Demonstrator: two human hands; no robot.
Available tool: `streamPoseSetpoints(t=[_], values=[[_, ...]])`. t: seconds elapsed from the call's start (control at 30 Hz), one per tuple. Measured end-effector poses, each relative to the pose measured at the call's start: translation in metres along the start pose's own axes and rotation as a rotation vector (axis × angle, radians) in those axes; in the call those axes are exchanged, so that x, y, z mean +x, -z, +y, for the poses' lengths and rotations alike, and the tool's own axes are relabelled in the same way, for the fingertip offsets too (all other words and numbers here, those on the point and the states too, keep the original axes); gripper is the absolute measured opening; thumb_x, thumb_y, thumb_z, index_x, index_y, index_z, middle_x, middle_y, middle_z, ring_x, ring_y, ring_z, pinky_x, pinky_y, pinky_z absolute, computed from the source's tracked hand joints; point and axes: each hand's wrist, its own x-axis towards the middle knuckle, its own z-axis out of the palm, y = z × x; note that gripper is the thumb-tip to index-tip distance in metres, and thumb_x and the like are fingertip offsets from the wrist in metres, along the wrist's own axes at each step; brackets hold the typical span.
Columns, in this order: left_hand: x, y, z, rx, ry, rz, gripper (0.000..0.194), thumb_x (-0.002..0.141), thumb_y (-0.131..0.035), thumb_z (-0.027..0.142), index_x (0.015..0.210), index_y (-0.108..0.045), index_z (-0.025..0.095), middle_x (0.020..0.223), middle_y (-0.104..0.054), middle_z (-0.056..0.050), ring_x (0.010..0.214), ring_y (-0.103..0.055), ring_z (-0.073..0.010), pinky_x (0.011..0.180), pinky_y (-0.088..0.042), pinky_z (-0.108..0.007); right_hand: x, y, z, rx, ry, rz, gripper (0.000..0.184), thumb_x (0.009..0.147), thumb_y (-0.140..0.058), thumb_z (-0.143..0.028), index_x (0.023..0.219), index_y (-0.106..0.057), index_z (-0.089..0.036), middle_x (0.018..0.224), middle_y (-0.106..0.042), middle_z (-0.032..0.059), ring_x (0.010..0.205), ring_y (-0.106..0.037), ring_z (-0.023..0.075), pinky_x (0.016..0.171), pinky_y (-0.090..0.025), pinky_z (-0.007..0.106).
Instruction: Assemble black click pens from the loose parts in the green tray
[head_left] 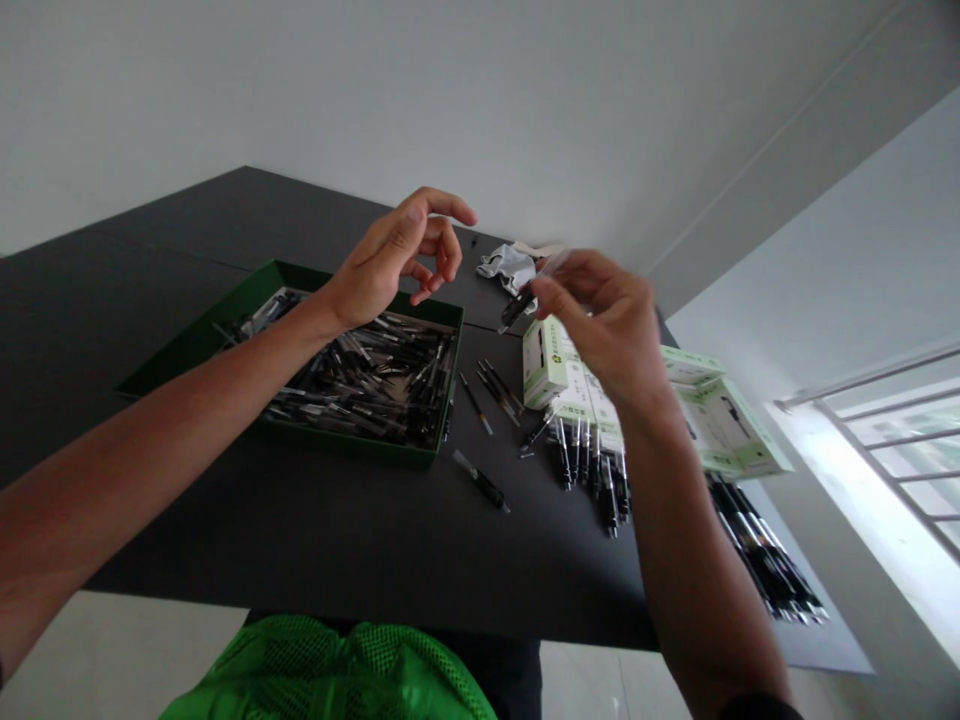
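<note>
Held pen point(516, 308) blurred; left forearm point(225, 398) partly hides green tray point(405, 456).

Two grips point(388, 252) point(609, 308), one green tray point(405, 455), pens point(481, 483) beyond counting.

I can make out no word or number for certain. The small green-and-white box point(545, 362) near my right hand point(611, 310) carries dark characters, too blurred for me to read, beside a yellow flower-like mark point(556, 357). The white panel point(576, 392) next to it has a green strip with more characters I cannot decipher. Past my forearm, the open box point(757, 455) shows a printed dark pen picture point(735, 416) and faint, illegible print.
</note>
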Motion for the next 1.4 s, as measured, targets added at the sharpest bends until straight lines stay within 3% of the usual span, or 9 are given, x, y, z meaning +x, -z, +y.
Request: streamPoseSetpoints(t=[0.23, 0.37, 0.5, 0.6, 0.8, 0.93, 1.07, 1.2, 1.4], values=[[0.001, 0.001, -0.002, -0.014, -0.015, -0.021, 0.048, 0.108, -0.042, 0.060, 0.123, -0.064, 0.019, 0.083, -0.059, -0.007, 0.066, -0.058, -0.0154, 0.045, -0.043, -0.021, 0.003, 0.036, -0.015, -0.026, 0.020, 0.078, 0.029, 0.093, -0.076, -0.051, 0.108, -0.073, -0.027, 0.095, -0.071, 0.0030, 0.078, -0.067, 0.0177, 0.068, -0.057, 0.034], [0.001, 0.002, -0.005, -0.001, -0.007, -0.044, 0.048, 0.108, -0.042, 0.059, 0.122, -0.065, 0.019, 0.082, -0.059, -0.006, 0.066, -0.058, -0.0144, 0.048, -0.044, -0.019, 0.000, 0.034, -0.019, -0.035, -0.007, 0.105, 0.031, 0.093, -0.075, -0.054, 0.108, -0.073, -0.027, 0.094, -0.072, 0.0021, 0.075, -0.066, 0.0157, 0.065, -0.056, 0.032], [0.000, 0.003, -0.008, -0.009, -0.005, -0.068, 0.047, 0.108, -0.041, 0.060, 0.121, -0.065, 0.021, 0.081, -0.059, -0.005, 0.066, -0.057, -0.0146, 0.047, -0.044, -0.019, -0.005, 0.030, -0.036, -0.016, -0.025, -0.040, 0.028, 0.087, -0.082, -0.050, 0.099, -0.075, -0.025, 0.095, -0.075, 0.0021, 0.077, -0.067, 0.0160, 0.068, -0.057, 0.033], [0.000, 0.002, -0.009, -0.023, -0.011, -0.074, 0.048, 0.107, -0.042, 0.061, 0.121, -0.064, 0.020, 0.081, -0.059, -0.005, 0.065, -0.056, -0.0146, 0.046, -0.043, -0.019, -0.009, 0.030, -0.046, 0.003, 0.058, 0.082, 0.015, 0.089, -0.081, -0.039, 0.097, -0.076, -0.026, 0.102, -0.076, 0.0027, 0.079, -0.068, 0.0156, 0.067, -0.056, 0.032], [0.001, -0.001, -0.008, -0.006, 0.003, -0.081, 0.052, 0.107, -0.040, 0.063, 0.122, -0.062, 0.019, 0.081, -0.060, -0.004, 0.066, -0.058, -0.0150, 0.046, -0.043, -0.019, -0.009, 0.020, -0.026, -0.054, -0.030, -0.105, 0.020, 0.088, -0.080, -0.040, 0.096, -0.076, -0.023, 0.091, -0.076, 0.0038, 0.080, -0.071, 0.0182, 0.072, -0.059, 0.036], [0.000, -0.001, -0.008, 0.014, 0.010, -0.067, 0.055, 0.106, -0.040, 0.065, 0.120, -0.062, 0.017, 0.079, -0.061, -0.004, 0.063, -0.059, -0.0151, 0.045, -0.043, -0.019, -0.007, 0.017, -0.022, -0.101, 0.022, 0.036, 0.019, 0.090, -0.079, -0.040, 0.099, -0.075, -0.025, 0.104, -0.078, 0.0054, 0.086, -0.072, 0.0191, 0.075, -0.060, 0.037], [0.000, -0.001, -0.009, 0.004, 0.005, -0.070, 0.053, 0.107, -0.040, 0.063, 0.122, -0.062, 0.017, 0.079, -0.060, -0.004, 0.064, -0.059, -0.0152, 0.045, -0.043, -0.019, -0.006, 0.015, -0.021, -0.091, -0.048, -0.117, 0.019, 0.087, -0.080, -0.038, 0.095, -0.075, -0.022, 0.091, -0.077, 0.0043, 0.078, -0.072, 0.0186, 0.073, -0.060, 0.037], [0.000, 0.000, -0.009, 0.014, -0.011, -0.079, 0.054, 0.108, -0.039, 0.063, 0.122, -0.063, 0.017, 0.081, -0.060, -0.005, 0.067, -0.061, -0.0169, 0.045, -0.044, -0.020, -0.004, 0.020, -0.016, -0.091, 0.015, 0.044, 0.018, 0.088, -0.080, -0.038, 0.098, -0.076, -0.025, 0.100, -0.079, 0.0048, 0.084, -0.074, 0.0212, 0.073, -0.060, 0.038], [0.000, 0.001, -0.010, 0.008, 0.003, -0.090, 0.051, 0.108, -0.040, 0.062, 0.122, -0.064, 0.020, 0.083, -0.062, -0.006, 0.068, -0.060, -0.0176, 0.046, -0.043, -0.022, -0.001, 0.019, -0.008, -0.097, -0.046, -0.041, 0.021, 0.085, -0.081, -0.038, 0.098, -0.076, -0.022, 0.091, -0.079, 0.0033, 0.078, -0.072, 0.0181, 0.070, -0.058, 0.035]])
